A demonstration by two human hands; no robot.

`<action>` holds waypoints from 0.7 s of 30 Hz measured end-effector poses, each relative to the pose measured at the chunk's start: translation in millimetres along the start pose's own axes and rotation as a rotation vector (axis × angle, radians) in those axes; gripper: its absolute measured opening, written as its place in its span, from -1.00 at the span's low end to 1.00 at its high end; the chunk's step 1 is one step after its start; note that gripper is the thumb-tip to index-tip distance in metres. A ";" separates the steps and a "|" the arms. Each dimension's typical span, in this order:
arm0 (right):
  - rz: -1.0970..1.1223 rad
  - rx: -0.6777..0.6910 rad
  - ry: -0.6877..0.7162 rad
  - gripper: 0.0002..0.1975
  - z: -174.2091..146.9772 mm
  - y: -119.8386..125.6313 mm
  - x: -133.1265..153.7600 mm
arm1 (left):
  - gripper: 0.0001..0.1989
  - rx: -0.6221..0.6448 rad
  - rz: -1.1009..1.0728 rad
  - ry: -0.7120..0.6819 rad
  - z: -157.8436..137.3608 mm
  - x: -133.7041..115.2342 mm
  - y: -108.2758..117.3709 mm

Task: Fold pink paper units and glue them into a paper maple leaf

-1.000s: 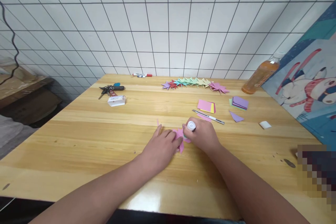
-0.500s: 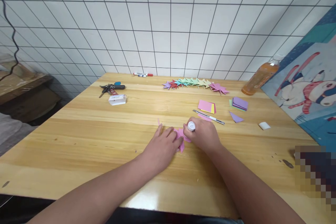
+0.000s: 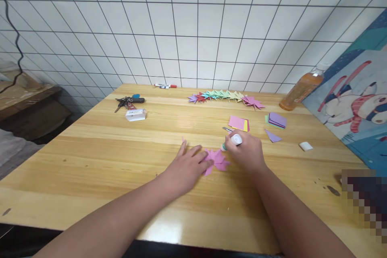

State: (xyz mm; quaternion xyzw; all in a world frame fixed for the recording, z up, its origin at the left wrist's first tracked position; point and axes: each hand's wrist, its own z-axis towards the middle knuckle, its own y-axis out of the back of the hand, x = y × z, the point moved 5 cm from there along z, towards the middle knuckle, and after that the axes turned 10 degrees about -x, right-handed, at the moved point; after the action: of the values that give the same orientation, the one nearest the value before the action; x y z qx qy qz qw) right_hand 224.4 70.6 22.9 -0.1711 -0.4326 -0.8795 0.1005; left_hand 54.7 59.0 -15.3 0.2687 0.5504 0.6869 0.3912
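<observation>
My left hand [image 3: 186, 169] lies on the wooden table with its fingers spread. Its thumb and index fingertip press on a pink folded-paper piece with several points [image 3: 221, 161]. Just right of the paper, my right hand [image 3: 249, 151] is closed around a white glue stick [image 3: 237, 139]. The stick is tilted, its lower end pointing down left near the paper's upper edge. Whether that end touches the paper I cannot tell. Behind the right hand, a craft knife [image 3: 227, 129] shows only its near-left tip; the rest is covered.
Beyond my hands are a row of colourful folded-paper pieces [image 3: 225, 95], pink and yellow sheets [image 3: 237, 122], purple sheets [image 3: 277, 119], and a purple triangle [image 3: 273, 136]. A bottle [image 3: 300, 89] leans at the back right. Keys [image 3: 123, 102], a small box [image 3: 136, 115] and a marker [image 3: 165, 86] lie left.
My right hand has moved right and slightly up with the glue stick, off the paper piece, uncovering its right side. It now covers most of the craft knife. My left hand stays put.
</observation>
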 end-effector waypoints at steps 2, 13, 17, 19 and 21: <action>0.126 -0.037 -0.057 -0.79 1.5 4.8 -6.7 | -0.61 -0.029 -0.052 -0.070 3.5 3.5 3.0; 0.291 0.141 0.150 -0.84 -7.1 0.6 13.4 | -0.64 -0.051 0.003 0.004 -9.8 -41.3 16.2; 0.227 0.247 0.235 -0.85 -13.7 -8.7 22.8 | -0.51 -0.042 0.081 0.051 -15.1 -53.7 -1.4; 0.189 0.291 0.267 -0.84 -16.8 -13.9 25.4 | -0.48 -0.008 0.073 0.080 -15.7 -50.8 -7.0; 0.146 0.306 0.291 -0.84 -18.7 -17.9 26.5 | -0.46 0.008 0.064 0.088 -15.7 -47.7 -8.5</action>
State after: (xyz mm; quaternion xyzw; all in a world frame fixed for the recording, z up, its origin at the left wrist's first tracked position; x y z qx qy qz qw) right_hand 190.1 65.8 9.6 -0.0563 -0.5285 -0.8093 0.2501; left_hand 70.5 11.4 -24.4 0.2573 0.5608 0.7082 0.3433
